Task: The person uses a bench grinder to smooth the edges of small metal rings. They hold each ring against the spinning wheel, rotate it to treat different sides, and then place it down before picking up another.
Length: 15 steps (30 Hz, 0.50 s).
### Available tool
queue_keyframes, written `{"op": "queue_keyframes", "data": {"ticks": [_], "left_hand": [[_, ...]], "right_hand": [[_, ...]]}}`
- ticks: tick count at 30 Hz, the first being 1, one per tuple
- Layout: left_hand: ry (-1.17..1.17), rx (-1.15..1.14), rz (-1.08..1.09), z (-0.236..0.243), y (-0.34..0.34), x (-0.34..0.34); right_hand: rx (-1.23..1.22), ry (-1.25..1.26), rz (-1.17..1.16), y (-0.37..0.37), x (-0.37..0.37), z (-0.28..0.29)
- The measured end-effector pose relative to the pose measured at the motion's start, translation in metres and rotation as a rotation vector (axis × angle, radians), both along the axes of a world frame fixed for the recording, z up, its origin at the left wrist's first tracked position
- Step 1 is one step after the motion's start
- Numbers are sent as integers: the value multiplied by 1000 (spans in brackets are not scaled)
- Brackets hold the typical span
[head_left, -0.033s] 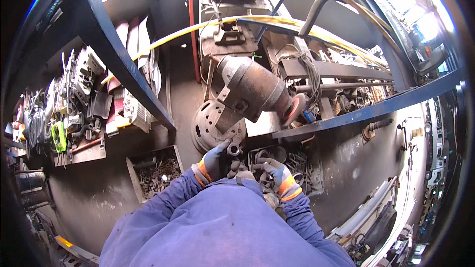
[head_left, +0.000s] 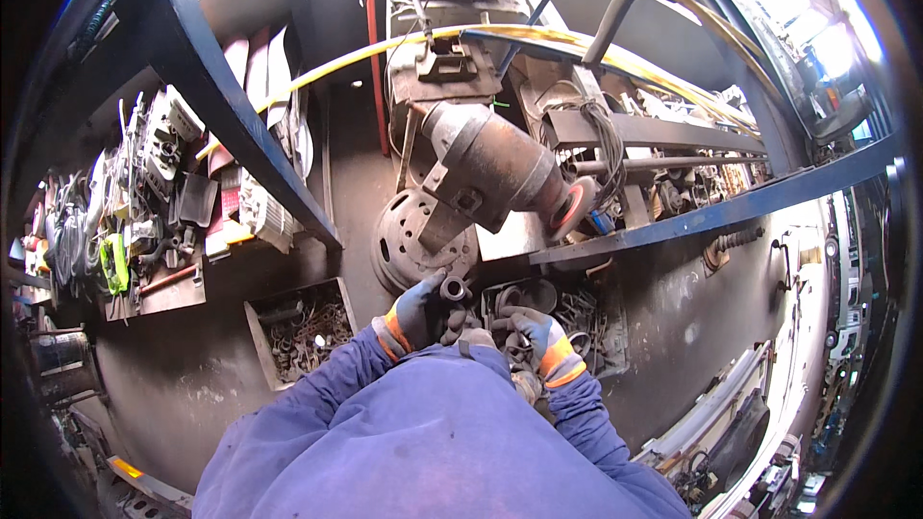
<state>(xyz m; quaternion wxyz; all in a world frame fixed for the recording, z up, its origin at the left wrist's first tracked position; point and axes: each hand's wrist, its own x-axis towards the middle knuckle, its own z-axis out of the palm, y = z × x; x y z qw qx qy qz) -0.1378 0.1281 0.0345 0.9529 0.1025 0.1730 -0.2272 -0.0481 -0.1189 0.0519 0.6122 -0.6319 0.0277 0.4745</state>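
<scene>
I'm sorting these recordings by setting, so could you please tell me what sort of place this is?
Probably a mechanical repair workshop: a heavy, motor-like machine carries a round disc, a tray holds jumbled metal pieces, and dark cables are heaped at the left.

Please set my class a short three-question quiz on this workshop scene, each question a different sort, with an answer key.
1. True or false: the person's left hand is holding a metal ring.

2. Multiple choice: which bright colour bands the glove cuffs?
A) green
B) orange
C) pink

3. Fill in the missing word: as pictured, the round disc sits at the ____ end of the rusty machine.

Key:
1. True.
2. B, orange.
3. Right.
</scene>
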Motion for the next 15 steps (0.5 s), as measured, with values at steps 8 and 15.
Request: {"op": "queue_keyframes", "data": {"ticks": [8,15], "left_hand": [[10,19,-39,7,-11,-9],[82,539,-101,6,-25,3]], "right_hand": [[93,114,-133,-9,-13,-5],[-210,-1066,267,21,-28,56]]}}
